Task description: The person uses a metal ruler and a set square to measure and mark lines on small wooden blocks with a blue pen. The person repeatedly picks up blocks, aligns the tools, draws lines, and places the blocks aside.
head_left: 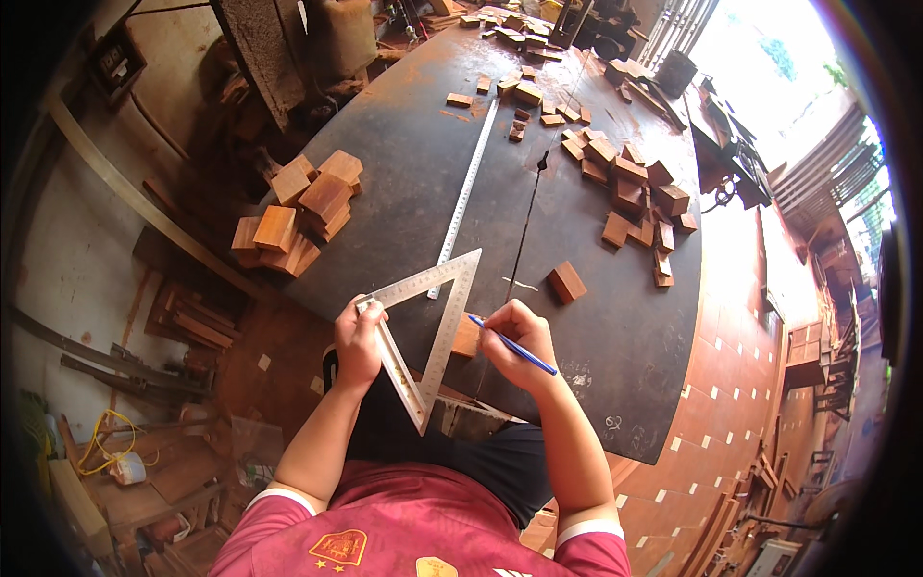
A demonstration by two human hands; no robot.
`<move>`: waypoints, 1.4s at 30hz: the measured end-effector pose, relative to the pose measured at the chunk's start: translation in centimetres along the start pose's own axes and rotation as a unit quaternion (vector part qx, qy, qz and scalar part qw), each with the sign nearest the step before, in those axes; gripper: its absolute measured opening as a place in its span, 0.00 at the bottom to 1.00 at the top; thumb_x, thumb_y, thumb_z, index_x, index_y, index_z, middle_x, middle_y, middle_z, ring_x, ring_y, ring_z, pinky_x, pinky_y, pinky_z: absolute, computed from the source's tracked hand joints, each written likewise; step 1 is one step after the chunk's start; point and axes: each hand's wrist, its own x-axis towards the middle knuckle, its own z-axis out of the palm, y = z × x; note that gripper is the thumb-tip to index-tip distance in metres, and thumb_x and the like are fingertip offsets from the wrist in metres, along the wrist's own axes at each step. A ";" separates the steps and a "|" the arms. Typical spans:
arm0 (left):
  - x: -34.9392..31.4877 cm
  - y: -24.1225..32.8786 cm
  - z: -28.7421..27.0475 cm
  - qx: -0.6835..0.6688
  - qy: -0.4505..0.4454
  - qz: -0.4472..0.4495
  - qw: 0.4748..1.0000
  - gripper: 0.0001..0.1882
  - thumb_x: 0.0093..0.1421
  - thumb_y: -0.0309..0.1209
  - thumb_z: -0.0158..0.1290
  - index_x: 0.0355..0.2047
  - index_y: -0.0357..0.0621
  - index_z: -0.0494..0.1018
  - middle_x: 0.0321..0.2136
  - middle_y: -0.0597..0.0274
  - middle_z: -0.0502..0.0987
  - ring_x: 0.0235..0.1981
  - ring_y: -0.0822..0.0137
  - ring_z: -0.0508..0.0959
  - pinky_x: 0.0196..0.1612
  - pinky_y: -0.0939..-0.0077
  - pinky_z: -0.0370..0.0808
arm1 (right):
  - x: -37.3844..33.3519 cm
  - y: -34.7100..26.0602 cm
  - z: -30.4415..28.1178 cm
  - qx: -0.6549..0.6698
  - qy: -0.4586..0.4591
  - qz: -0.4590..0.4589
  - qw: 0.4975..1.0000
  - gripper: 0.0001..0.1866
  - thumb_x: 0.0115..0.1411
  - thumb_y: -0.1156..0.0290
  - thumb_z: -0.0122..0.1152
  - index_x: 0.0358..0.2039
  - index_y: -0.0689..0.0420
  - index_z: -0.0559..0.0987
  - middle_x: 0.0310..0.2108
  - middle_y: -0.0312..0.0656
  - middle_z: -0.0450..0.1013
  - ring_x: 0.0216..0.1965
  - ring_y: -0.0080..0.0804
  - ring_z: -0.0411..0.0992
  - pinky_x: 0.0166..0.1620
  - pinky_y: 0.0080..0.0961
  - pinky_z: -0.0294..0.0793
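Note:
My left hand point(361, 338) is closed on one corner of a triangular metal set square point(452, 322) with marked edges. The square reaches over the near edge of a dark table, its far tip across the lower end of a steel ruler point(468, 183). In my right hand point(520, 344) is a blue pen point(527, 357), pinched with its tip toward the square. A small wooden block point(466, 337) lies between the square and my right hand, partly hidden by both. Another reddish wooden block point(567, 282) sits alone beyond my right hand.
The dark tabletop point(385, 163) has a thin slot point(526, 226) running away from me. Wooden blocks are heaped at its left edge point(306, 207), and more lie scattered along its right side point(630, 183). Timber offcuts point(197, 322) and a yellow cord point(108, 438) are on the left floor.

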 end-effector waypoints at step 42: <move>0.0 0.2 -0.1 0.029 -0.001 0.006 1.000 0.14 0.67 0.37 0.48 0.25 0.45 0.68 0.18 0.73 0.64 0.19 0.81 0.63 0.23 0.82 0.58 | 0.5 0.7 1.1 -0.084 0.020 -0.013 0.996 0.11 0.59 0.81 0.63 0.24 0.63 0.70 0.21 0.34 0.75 0.25 0.10 0.69 0.25 0.17 0.68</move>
